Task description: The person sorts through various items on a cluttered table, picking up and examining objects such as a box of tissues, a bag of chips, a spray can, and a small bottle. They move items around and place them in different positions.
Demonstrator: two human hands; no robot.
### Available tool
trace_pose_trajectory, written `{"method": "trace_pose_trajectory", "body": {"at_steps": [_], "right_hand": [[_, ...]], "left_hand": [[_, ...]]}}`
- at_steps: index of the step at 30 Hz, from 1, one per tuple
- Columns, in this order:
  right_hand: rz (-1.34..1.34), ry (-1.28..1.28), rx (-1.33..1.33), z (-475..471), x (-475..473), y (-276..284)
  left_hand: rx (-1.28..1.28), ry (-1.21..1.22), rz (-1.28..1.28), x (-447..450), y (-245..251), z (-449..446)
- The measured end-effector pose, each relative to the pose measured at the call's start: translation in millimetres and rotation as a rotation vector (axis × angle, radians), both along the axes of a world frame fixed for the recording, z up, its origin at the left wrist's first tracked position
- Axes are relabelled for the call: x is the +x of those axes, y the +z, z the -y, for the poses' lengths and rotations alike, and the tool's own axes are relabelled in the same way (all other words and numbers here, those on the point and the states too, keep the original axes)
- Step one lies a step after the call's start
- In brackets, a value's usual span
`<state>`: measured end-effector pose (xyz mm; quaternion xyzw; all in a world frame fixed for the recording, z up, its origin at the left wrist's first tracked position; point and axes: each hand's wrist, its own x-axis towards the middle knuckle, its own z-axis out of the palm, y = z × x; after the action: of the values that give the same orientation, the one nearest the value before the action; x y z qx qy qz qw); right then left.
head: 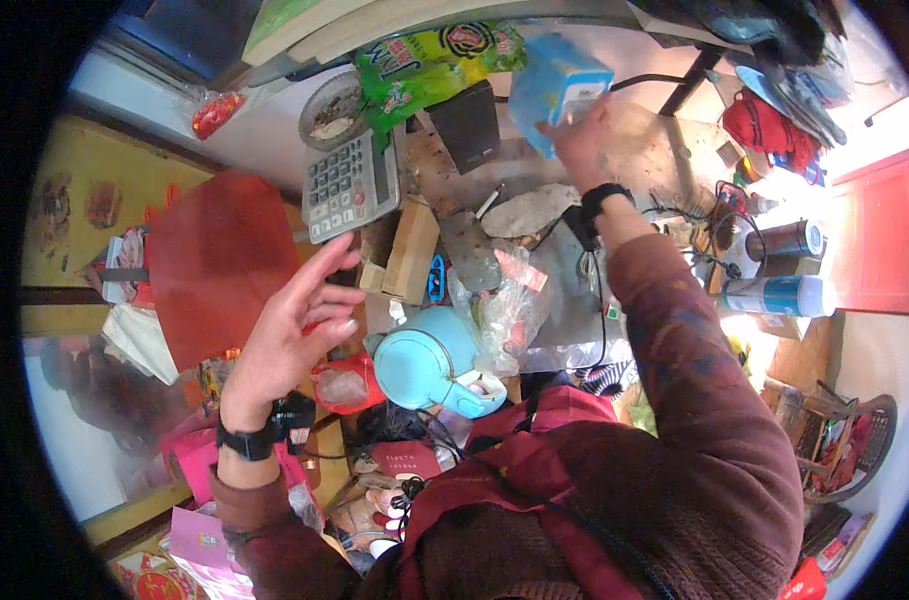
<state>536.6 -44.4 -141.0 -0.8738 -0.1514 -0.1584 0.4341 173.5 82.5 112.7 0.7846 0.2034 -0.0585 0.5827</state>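
Observation:
My right hand [580, 142] is at the lower right side of a blue box [555, 75] at the upper middle, its fingertips over the box's edge; how firmly it grips is unclear. My left hand [297, 322], empty with fingers apart, hovers below a grey calculator [353, 187]. An open cardboard box [405, 255] lies right of that hand, and a light-blue electric kettle [417, 360] stands beyond its fingers. A green and yellow plastic packet [432, 71] lies above the calculator, next to a black box-shaped object [465, 127].
A glass bowl [334, 112] stands by the packet. Crumpled clear plastic [510, 307] lies beside the kettle. Two bottles [781, 295], cables and small items crowd the right. A red cover [225, 266] hangs at left; a shelf edge [424, 30] runs along the top.

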Motion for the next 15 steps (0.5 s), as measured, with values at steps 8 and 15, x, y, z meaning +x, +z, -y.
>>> {"method": "trace_pose_trajectory", "body": {"at_steps": [8,15], "right_hand": [[0.157,-0.028,-0.1,-20.1,-14.1,-48.7],[0.009,-0.002,-0.119,-26.5,-17.5,-35.7]], "left_hand": [[-0.048,0.239,-0.013,-79.2,-13.8,-5.6],[-0.096,0.235,-0.096,-96.5,-56.9,-31.1]]}}
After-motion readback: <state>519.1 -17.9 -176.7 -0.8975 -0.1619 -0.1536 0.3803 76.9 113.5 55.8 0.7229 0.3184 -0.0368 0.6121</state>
